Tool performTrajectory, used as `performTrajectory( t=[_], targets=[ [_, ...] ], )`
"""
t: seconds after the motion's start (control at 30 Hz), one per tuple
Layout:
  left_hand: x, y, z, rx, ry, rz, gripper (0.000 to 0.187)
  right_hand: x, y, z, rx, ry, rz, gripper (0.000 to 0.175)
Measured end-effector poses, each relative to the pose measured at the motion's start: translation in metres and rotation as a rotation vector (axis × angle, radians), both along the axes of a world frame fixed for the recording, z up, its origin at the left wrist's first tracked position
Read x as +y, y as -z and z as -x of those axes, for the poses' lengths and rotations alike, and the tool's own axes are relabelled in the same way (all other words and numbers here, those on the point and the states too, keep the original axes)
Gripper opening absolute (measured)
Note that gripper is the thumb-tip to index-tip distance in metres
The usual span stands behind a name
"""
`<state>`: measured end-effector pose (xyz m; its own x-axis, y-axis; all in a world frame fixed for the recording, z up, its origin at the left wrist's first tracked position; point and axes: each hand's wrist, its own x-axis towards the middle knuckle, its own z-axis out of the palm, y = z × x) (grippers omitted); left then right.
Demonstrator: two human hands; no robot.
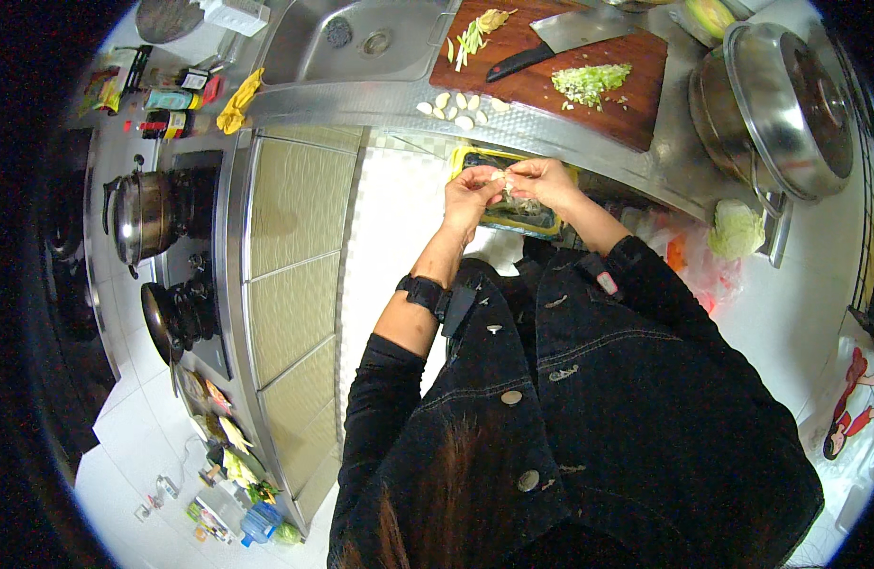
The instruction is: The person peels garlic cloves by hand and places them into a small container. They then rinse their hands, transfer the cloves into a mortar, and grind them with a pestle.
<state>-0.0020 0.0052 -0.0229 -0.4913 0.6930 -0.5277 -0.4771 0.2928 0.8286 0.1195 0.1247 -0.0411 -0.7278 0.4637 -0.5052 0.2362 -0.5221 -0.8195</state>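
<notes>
Both my hands meet over a lined bin with a yellow rim. My left hand and my right hand pinch a small pale garlic clove between their fingertips. Peeled garlic cloves lie loosely grouped on the steel counter edge just beyond. Behind them, a wooden cutting board holds a cleaver with a black handle, chopped pale green vegetable at the right and thin strips at the left. Thin scraps or peelings lie in the bin below my fingers.
A steel sink is left of the board, with a yellow cloth at its corner. A large lidded steel pot stands right, near a cabbage. The left counter bears a stove with a pot and a pan.
</notes>
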Motion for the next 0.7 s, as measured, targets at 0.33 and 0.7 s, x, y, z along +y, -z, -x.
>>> performTrajectory(
  t=[0.33,0.7],
  targets=[
    [0.005,0.006,0.001,-0.100,-0.013,-0.035,0.017,-0.003,0.015,-0.003,0.019,0.154,-0.133,0.017],
    [-0.004,-0.008,0.017,-0.372,-0.031,-0.196,0.020,0.008,0.001,-0.009,0.279,0.124,0.465,0.031]
  ],
)
